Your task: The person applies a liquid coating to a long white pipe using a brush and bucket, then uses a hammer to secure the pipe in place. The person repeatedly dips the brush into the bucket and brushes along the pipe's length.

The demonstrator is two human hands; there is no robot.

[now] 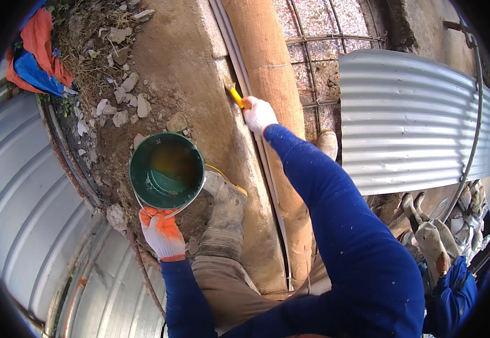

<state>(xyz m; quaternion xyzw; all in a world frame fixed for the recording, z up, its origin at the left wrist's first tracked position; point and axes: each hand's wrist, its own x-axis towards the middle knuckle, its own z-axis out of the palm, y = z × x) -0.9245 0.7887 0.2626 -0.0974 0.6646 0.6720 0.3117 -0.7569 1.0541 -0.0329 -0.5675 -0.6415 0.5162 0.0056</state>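
Note:
My left hand (162, 234), in a white glove with an orange palm, is closed on the near side of a dark green bucket (138, 183). The bucket has a wire handle, and a little brownish liquid shows inside. In a white glove, my right hand (259, 115) grips a yellow-handled paintbrush (236, 96). The small brush head touches or hovers just over the top of a long concrete ledge (214, 34); contact is hard to tell. Beside the ledge runs a narrow slot with pale strips (271, 186), then a long tan cloth-covered roll (264, 50).
Broken stones (120, 117) and dirt lie left of the ledge. Corrugated metal sheets (417, 121) stand at right and left (22, 186). Rebar mesh (312, 67) crosses the upper right. My muddy boot (222, 208) is by the bucket. Worn boots (432, 242) lie lower right.

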